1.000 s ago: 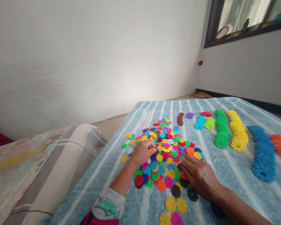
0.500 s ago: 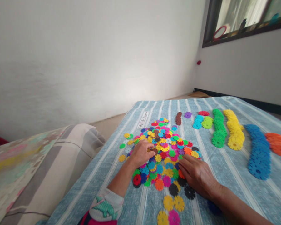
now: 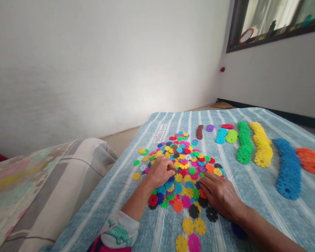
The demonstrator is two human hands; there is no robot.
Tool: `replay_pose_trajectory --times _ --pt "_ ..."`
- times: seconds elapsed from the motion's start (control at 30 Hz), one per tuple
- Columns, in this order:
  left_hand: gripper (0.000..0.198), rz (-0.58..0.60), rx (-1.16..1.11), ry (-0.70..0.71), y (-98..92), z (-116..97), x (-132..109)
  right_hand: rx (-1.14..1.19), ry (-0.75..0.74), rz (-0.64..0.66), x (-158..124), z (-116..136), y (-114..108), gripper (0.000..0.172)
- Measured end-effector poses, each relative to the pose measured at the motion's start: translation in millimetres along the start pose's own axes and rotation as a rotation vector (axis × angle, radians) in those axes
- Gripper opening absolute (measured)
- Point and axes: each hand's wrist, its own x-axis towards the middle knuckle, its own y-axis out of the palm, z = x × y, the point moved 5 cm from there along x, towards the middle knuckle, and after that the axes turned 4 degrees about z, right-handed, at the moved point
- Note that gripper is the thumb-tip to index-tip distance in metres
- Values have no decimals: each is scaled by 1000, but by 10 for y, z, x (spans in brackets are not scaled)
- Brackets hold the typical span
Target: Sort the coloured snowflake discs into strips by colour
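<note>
The words "With love" are being displayed on a pale label towards the far left of the striped cloth; a small mark at the cloth's far edge is being shown too small to be read. Compared with half a second ago, the thumb and forefinger of the left hand are being held closer together, and a brown disc, partly hidden, is being pinched between them over the left-middle part of the mixed pile. The right hand is being kept at the pile's right side, much as before; its fingers are being held narrow, and whether anything is being gripped beneath them cannot be told. To the right, the brown row, green row, yellow row, blue row and orange discs are being left in the same arrangement, though everything is being seen slightly further left than a second ago.
</note>
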Motion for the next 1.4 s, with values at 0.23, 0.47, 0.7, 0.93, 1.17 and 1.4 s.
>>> replay_pose_trajectory --times 0.23,0.47,0.7,0.93,1.17,1.4 --pt "14 -68 -42 -27 -33 -34 -2 5 0 -11 8 5 -28 24" --pt "10 -28 -185 -100 -86 -23 -16 9 23 21 7 -7 -19 26" --pt "7 -143 -338 -141 -160 203 5 1 12 3 2 -6 -18 25" --pt "6 -149 -404 -172 -126 312 14 1 3 -11 -3 -5 -12 23" --pt "24 -169 -279 -218 -114 294 5 -5 1 9 -10 3 5 25" --pt "11 -223 -121 -125 -38 105 89 -1 10 12 -1 9 7 25"
